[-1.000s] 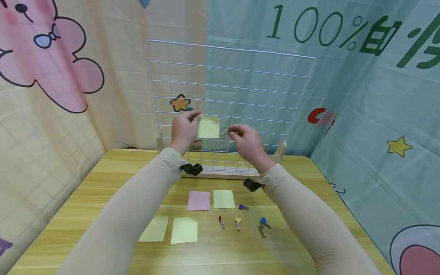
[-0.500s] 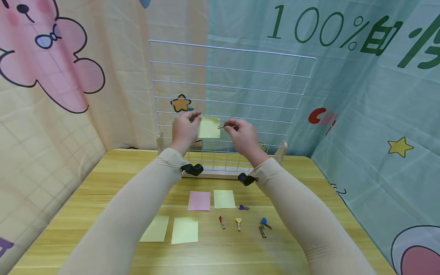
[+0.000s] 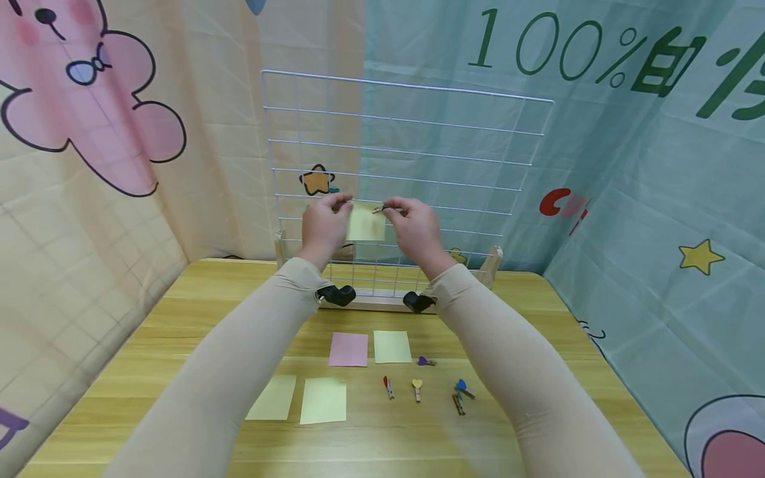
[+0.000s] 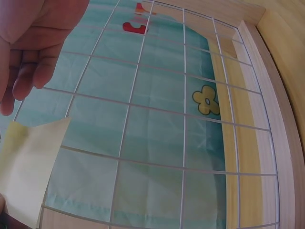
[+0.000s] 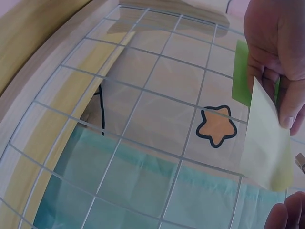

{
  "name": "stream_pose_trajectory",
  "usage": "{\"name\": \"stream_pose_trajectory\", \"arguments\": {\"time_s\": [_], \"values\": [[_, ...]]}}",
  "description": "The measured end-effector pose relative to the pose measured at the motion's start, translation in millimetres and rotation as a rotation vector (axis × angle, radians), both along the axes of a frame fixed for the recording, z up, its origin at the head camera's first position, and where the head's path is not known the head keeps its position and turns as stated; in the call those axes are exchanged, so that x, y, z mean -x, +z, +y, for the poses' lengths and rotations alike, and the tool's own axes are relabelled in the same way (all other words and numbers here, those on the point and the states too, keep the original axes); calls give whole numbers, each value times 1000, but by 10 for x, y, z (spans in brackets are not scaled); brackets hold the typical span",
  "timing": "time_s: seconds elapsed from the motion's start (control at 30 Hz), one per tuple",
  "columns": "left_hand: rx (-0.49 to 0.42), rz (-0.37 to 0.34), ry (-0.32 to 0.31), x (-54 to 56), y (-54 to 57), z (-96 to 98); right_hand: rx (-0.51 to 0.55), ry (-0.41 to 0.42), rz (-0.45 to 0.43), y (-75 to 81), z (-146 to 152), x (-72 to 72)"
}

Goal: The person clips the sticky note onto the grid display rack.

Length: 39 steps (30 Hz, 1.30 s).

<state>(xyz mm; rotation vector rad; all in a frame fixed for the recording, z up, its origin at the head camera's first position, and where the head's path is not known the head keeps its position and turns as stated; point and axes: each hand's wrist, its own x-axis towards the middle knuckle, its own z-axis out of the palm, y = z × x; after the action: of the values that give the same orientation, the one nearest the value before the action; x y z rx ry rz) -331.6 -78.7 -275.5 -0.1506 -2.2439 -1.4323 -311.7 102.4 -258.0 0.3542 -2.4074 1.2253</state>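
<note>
In the head view my left hand [image 3: 323, 229] pinches the upper left corner of a pale yellow sticky note [image 3: 366, 222] in front of the white wire grid [image 3: 412, 159]. My right hand [image 3: 416, 229] holds a small clothespin [image 3: 378, 210] between thumb and fingers, at the note's upper right corner. Whether the clothespin touches the paper is too small to tell. The right wrist view shows a green sticky note [image 5: 241, 74] behind the left hand, hidden in the head view. There the yellow note [image 5: 267, 143] bends at its lower edge.
On the wooden table [image 3: 197, 318] lie a pink note [image 3: 348, 349], several pale yellow notes [image 3: 323, 400] and several clothespins, among them a red one [image 3: 388, 387], a yellow one [image 3: 417, 390] and a purple one [image 3: 427, 361]. A wooden base [image 3: 373, 304] bears the grid. Printed curtains surround the table.
My right hand has moved left and slightly up, bringing the clothespin from beside the note to its upper right corner. The left hand has kept its hold on the note.
</note>
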Motion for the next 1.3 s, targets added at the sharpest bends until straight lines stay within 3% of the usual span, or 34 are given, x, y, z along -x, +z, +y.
{"name": "stream_pose_trajectory", "arguments": {"time_s": [0.37,0.67,0.93,1.3], "values": [[4,-6,5,0,3,1,84,-22,-12,88,-113,86],[-6,-14,-3,-12,3,0,53,-61,-16,95,-160,141],[-4,-15,4,0,4,2,90,-55,-25,98,-191,175],[-2,-8,6,-7,6,0,3,-74,-30,131,-200,164]]}}
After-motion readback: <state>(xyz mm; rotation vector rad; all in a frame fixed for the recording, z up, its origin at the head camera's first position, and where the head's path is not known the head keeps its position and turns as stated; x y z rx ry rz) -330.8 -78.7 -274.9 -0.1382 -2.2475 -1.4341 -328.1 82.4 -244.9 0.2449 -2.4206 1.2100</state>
